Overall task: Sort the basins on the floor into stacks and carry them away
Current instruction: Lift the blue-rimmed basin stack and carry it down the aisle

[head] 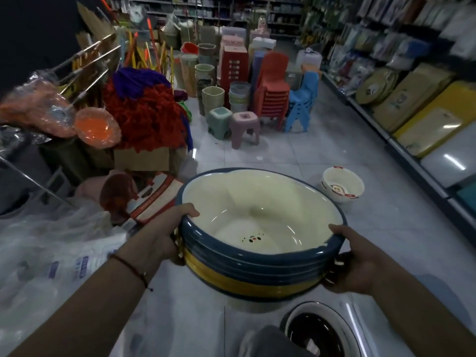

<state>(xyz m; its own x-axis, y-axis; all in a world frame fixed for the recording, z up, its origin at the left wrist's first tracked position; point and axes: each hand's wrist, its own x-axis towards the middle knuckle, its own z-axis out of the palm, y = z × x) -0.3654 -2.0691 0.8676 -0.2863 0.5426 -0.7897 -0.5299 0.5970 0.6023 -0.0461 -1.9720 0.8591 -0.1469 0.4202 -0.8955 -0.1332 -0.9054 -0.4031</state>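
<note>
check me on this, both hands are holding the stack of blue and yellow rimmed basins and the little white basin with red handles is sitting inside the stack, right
Not quite. The head view shows the small white basin on the floor tiles, to the right of the stack and beyond it, not inside it. The rest holds: the left hand and right hand grip opposite sides of the stack of basins, whose rims are blue and yellow.

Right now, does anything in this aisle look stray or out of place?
Yes: one small white basin sits alone on the floor tiles beside the right-hand shelving, apart from the nested stack both hands hold. Nothing looks spilled or broken.
</note>
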